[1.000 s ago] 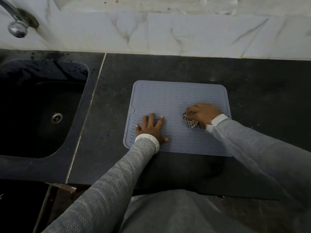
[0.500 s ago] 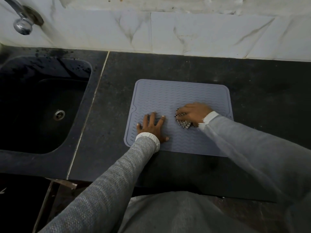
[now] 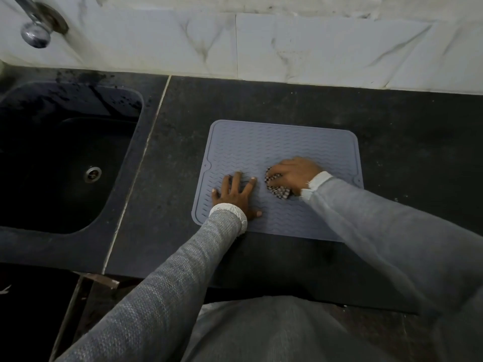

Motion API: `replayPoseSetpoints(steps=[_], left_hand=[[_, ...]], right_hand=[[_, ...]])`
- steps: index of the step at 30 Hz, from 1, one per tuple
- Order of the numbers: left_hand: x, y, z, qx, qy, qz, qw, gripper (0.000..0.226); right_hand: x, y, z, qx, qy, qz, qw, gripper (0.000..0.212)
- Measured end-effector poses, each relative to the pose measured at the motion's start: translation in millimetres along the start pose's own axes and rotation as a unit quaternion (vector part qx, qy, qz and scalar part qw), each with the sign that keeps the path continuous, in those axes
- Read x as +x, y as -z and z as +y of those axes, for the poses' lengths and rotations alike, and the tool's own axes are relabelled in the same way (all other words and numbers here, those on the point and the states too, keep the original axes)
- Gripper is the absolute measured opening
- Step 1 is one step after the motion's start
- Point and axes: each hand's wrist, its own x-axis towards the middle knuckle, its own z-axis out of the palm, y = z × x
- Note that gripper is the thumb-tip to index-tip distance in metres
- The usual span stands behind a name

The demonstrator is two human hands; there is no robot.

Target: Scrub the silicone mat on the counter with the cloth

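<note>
A grey-blue ribbed silicone mat (image 3: 282, 142) lies flat on the dark counter (image 3: 405, 121). My left hand (image 3: 236, 195) presses down on the mat's near-left part with its fingers spread and straight. My right hand (image 3: 295, 173) grips a bunched checkered cloth (image 3: 278, 190) and holds it against the middle of the mat, just right of my left fingertips. Most of the cloth is hidden under the hand.
A dark sink (image 3: 65, 163) with a round drain (image 3: 92, 174) lies to the left, under a metal tap (image 3: 35, 30). A white marble-tiled wall (image 3: 313, 48) backs the counter. The counter's front edge runs just below the mat.
My right hand has slid the cloth leftward across the mat, from its right part toward the middle, close to my left hand. The left hand has stayed pressed in place.
</note>
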Motion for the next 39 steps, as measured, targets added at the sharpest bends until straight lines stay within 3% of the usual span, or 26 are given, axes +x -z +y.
replayPoseSetpoints(steps=[2,8,16,23,29,31,36,39], left_hand=[[-1,-1,-1,-0.003,-0.006,0.009,1.000,0.095],[-3,0,-1,-0.004,-0.009,0.012,1.000,0.093],[-7,16,-27,-0.044,-0.041,0.055,0.997,0.094],[4,14,-60,-0.008,-0.033,0.004,0.999,0.107],[8,12,-59,0.005,-0.027,0.005,1.000,0.108],[7,12,-59,0.006,-0.029,0.011,0.999,0.107],[7,16,-58,0.003,-0.029,0.001,1.000,0.107],[7,18,-55,0.010,-0.024,0.002,1.000,0.106]], right_hand=[[-19,-9,16,0.002,0.014,0.022,1.000,0.047],[-27,-10,19,-0.047,-0.040,-0.018,0.998,0.055],[-17,3,15,0.023,-0.068,-0.047,0.996,0.048],[28,20,-15,0.002,-0.065,0.048,0.997,0.036],[32,8,-22,-0.029,0.003,0.001,1.000,0.042],[17,-1,-8,0.001,0.015,0.045,0.999,0.048],[4,-4,9,0.047,-0.026,-0.005,0.999,0.047],[18,0,1,0.042,-0.036,0.051,0.997,0.043]])
